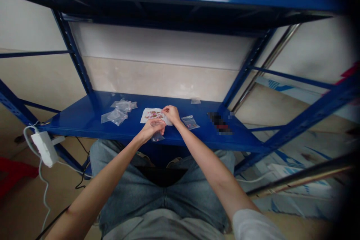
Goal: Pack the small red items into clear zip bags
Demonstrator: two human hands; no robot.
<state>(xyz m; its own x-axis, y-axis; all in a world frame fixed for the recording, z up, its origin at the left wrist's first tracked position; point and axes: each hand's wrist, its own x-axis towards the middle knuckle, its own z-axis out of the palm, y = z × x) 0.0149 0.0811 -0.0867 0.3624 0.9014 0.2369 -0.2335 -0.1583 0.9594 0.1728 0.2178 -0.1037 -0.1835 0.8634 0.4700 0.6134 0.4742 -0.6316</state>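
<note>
On the blue shelf lies a white sheet (146, 119) with several small pinkish and brown pieces (154, 114) spread over it. My left hand (154, 127) is closed on a small clear plastic bag (157, 137), which hangs below the fingers at the shelf's front edge. A few tiny pieces seem to be inside it. My right hand (171, 114) reaches over the sheet's right side, fingertips pinched together among the pieces. Whatever those fingers hold is too small to make out. Just right of that hand rests another clear bag (190, 122) with small pieces in it.
A pile of clear plastic bags (119, 112) sits left on the blue shelf (84, 120). One more small bag (195, 100) lies near the back edge. A dark, blurred-out object (219, 123) is at right. A white power strip (44, 149) hangs by the left post.
</note>
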